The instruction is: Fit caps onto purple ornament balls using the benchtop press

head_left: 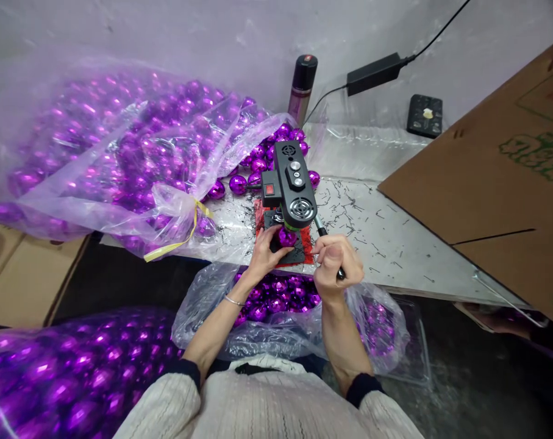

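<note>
A pale grey wall [239,42] rises behind a whitish worktop [395,250], whose right-hand stretch is littered with short, thin black bits. Against the wall stand a dark-capped spray can [302,85] and, farther right, a small black case [425,114] with a pale emblem; between them a black power adapter [374,74] trails its cord up and out of view. A large cardboard panel [477,177] with green print slants in from the right, and more cardboard [17,280] sits low on the left, above a dark floor. A big clear bag [97,152] full of shiny purple balls fills the left of the worktop, a yellow tie [175,247] at its gathered neck, with loose balls near its mouth. Another mass of purple balls [75,372] lies at lower left, and an open bag [198,305] of them is spread below the table's front edge. On a red mat [307,247] stands a black machine [297,183]; one purple ball [287,236] sits beneath its head, pinched between the left hand's [267,251] thumb and fingers. The right hand [336,265] is closed around the machine's lever [321,229].
</note>
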Demonstrator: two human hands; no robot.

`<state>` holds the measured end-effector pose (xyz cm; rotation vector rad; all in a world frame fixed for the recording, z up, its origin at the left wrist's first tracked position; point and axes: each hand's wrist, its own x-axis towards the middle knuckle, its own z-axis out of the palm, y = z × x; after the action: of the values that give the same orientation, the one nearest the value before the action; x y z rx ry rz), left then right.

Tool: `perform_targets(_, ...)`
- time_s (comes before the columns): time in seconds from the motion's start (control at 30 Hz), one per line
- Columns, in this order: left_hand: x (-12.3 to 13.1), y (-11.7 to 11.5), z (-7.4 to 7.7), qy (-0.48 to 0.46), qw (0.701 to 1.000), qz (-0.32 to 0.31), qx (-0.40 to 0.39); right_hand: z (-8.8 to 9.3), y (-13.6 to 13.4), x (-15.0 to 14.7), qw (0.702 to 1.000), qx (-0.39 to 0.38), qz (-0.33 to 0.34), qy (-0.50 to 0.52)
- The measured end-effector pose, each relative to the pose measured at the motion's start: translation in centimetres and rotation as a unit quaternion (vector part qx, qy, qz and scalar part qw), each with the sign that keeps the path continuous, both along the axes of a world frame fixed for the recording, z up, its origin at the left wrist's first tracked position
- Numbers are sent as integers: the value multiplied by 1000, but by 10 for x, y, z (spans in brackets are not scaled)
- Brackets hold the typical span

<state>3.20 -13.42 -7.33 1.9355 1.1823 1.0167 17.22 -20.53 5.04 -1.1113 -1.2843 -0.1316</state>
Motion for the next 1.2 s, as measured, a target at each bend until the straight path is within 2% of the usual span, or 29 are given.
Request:
perform_targets(0.2,0,2,-8,-18,1000,-6,0,-5,2,-1,999,33,8,-2)
perform_targets(0.43,-1,-1,-6,-38,999,-12,-1,-49,8,1,996,82,-5,-28)
perform_targets(0.53,-1,0,-7,-40,999,-14,8,-61,11,1,995,100,9,-24)
perform_targets(0.7,-1,-1,-7,-53,998,-18,10,-66,12,-1,993,107,39,4)
perform_targets(0.8,0,-2,-6,-60,998,-16,1,-69,15,-3,992,124,30,15)
perform_targets(1.0,3,-4,-4,-59,998,-12,-24,-85,20,-1,984,156,62,56)
perform_targets(1.1,4,-4,-3,-64,997,-12,-29,-92,18,3,987,143,62,25)
perform_targets(1.2,5,-2,-2,-70,997,-14,-33,-87,14,7,991,125,55,-18)
